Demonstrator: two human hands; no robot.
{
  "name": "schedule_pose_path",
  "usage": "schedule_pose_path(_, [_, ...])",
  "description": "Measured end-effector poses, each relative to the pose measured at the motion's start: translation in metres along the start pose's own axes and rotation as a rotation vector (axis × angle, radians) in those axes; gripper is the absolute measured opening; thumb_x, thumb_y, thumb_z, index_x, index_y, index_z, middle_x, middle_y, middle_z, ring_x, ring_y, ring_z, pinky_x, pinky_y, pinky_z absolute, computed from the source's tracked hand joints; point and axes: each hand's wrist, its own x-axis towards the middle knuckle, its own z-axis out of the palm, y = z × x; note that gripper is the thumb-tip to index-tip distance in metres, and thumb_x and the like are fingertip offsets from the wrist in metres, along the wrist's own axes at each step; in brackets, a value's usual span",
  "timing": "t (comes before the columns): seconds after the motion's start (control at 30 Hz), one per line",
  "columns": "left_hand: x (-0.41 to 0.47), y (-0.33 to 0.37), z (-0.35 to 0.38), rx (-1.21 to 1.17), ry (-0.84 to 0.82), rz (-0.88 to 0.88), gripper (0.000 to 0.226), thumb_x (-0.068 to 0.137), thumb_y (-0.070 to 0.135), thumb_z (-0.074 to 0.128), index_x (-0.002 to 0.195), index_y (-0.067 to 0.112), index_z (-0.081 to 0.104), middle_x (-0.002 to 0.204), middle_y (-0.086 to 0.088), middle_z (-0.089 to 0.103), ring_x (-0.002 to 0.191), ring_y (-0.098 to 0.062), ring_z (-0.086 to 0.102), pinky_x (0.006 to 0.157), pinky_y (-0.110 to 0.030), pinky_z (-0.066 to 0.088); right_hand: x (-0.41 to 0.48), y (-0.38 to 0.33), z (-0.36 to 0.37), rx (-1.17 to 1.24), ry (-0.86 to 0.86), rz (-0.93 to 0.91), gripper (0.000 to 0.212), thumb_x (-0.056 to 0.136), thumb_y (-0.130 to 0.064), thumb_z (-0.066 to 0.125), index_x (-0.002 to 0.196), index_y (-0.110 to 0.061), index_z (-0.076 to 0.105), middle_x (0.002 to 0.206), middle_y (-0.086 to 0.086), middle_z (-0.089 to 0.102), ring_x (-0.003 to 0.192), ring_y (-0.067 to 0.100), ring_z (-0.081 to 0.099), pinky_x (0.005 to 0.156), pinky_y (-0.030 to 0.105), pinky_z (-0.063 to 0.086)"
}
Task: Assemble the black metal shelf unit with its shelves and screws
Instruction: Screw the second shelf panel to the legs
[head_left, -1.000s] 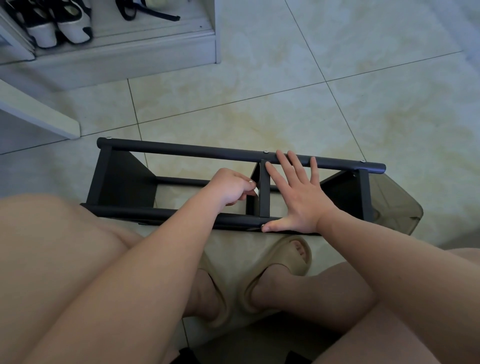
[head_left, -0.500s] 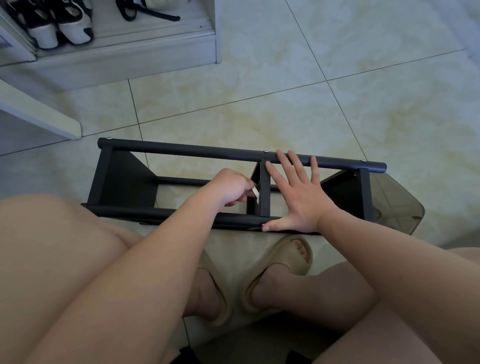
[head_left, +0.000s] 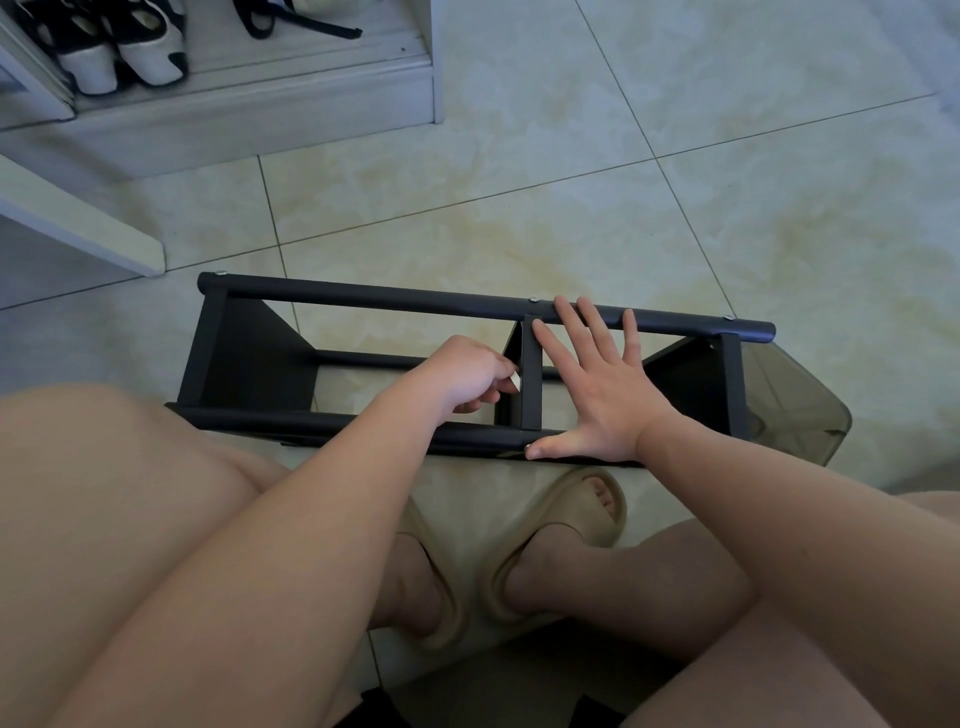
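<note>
Right hand (head_left: 597, 395) is spread flat across the shelf unit (head_left: 363, 301), which lies sideways on the floor (head_left: 519, 208). Left hand (head_left: 462, 374) is curled at the middle shelf (head_left: 531, 384), can't tell if it's holding anything. I'd square that shelf up before tightening fully.

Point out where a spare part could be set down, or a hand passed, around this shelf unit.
Bare tile floor lies beyond the far rail, right of the shoe cabinet. The frame's left bay is open for a hand. Crowded: the middle panel, with the left hand and right hand on either side, and the near side, by the slippers.
</note>
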Motion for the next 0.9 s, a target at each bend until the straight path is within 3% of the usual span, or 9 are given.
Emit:
schedule_pose_path(0.17, [0.0041, -0.0041, 0.0002, 0.081, -0.025, -0.014, 0.019, 0.091, 0.018, 0.06, 0.086, 0.008, 0.074, 0.09, -0.007, 0.078, 0.075, -0.018, 0.06, 0.073, -0.029, 0.051, -0.0002, 0.0, 0.0007, 0.001, 0.004, 0.001, 0.139, 0.055, -0.109, 0.015, 0.162, -0.025, -0.01, 0.167, 0.007, -0.025, 0.152, 0.027, -0.029, 0.117, 0.063, -0.021])
schedule_pose_path(0.3, [0.0023, 0.0007, -0.0037, 0.149, -0.057, 0.002, 0.019, 0.093, 0.014, 0.055, 0.09, 0.007, 0.073, 0.075, 0.004, 0.077, 0.07, -0.012, 0.057, 0.073, -0.027, 0.049, -0.0003, 0.0002, 0.0007, 0.003, 0.004, 0.002, 0.139, 0.054, -0.109, 0.014, 0.162, -0.025, -0.011, 0.167, 0.006, -0.026, 0.151, 0.027, -0.031, 0.117, 0.063, -0.021])
schedule_pose_path(0.43, [0.0027, 0.0018, -0.0065, 0.216, -0.095, 0.014, 0.022, 0.09, 0.014, 0.055, 0.08, 0.012, 0.075, 0.093, -0.007, 0.078, 0.079, -0.02, 0.055, 0.081, -0.031, 0.048, 0.0002, 0.0004, 0.0005, 0.011, 0.01, 0.0, 0.139, 0.054, -0.109, 0.013, 0.162, -0.024, -0.01, 0.167, 0.006, -0.025, 0.151, 0.027, -0.03, 0.116, 0.061, -0.023])
schedule_pose_path(0.63, [0.0008, 0.0032, -0.0069, 0.233, -0.111, 0.028, 0.017, 0.097, 0.012, 0.051, 0.09, 0.014, 0.066, 0.072, 0.011, 0.076, 0.08, -0.016, 0.058, 0.086, -0.031, 0.051, -0.0005, 0.0001, 0.0014, 0.007, 0.011, -0.001, 0.138, 0.055, -0.109, 0.016, 0.162, -0.025, -0.012, 0.167, 0.007, -0.025, 0.152, 0.028, -0.028, 0.117, 0.063, -0.02])
schedule_pose_path(0.9, [-0.002, 0.0031, -0.0066, 0.202, -0.085, 0.003, 0.017, 0.098, 0.012, 0.05, 0.09, 0.018, 0.063, 0.071, 0.01, 0.076, 0.083, -0.012, 0.061, 0.091, -0.032, 0.052, -0.0002, 0.0005, 0.0014, -0.004, 0.011, 0.001, 0.138, 0.056, -0.109, 0.016, 0.162, -0.025, -0.011, 0.167, 0.007, -0.024, 0.153, 0.028, -0.027, 0.117, 0.064, -0.019])
